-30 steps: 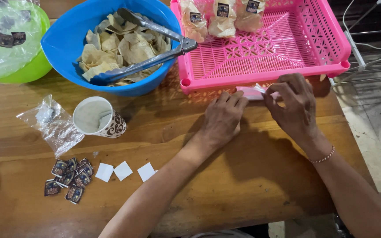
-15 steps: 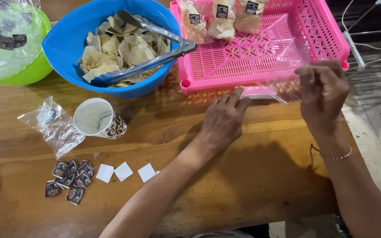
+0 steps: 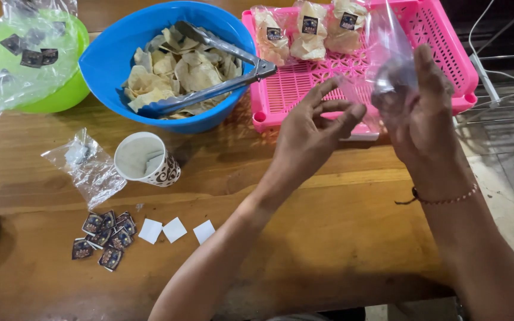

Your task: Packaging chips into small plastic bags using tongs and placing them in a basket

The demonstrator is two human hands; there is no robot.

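In the right part of the frame, the right hand (image 3: 422,113) is holding a small clear plastic bag (image 3: 389,53) up in the air, in front of the pink plastic tray (image 3: 447,56). Its grip is closing on the lower part of the bag, with the fingers wrapping around it, and the bag is standing up above the fingertips. The left hand (image 3: 315,132) is hovering just beside it, near the middle of the frame. Its grip is loose and holding nothing; the fingers are spreading toward the bag, but I cannot tell if they are touching the plastic. A beaded bracelet (image 3: 444,198) is sitting on the right wrist.

Three filled bags of chips (image 3: 309,30) are lying in the far end of the pink tray, each one with a dark sticker. To the left of the tray, a blue bowl (image 3: 111,56) is holding pale chips, and metal tongs (image 3: 209,89) are lying across it. In the upper left corner, a green bowl (image 3: 60,98) is sitting under clear plastic. Lower on the wooden worktop (image 3: 328,238), a patterned cup (image 3: 147,160) is standing beside a crumpled plastic bag (image 3: 87,166). Near the lower left, a pile of dark stickers (image 3: 105,238) is lying next to three white paper squares (image 3: 175,230).
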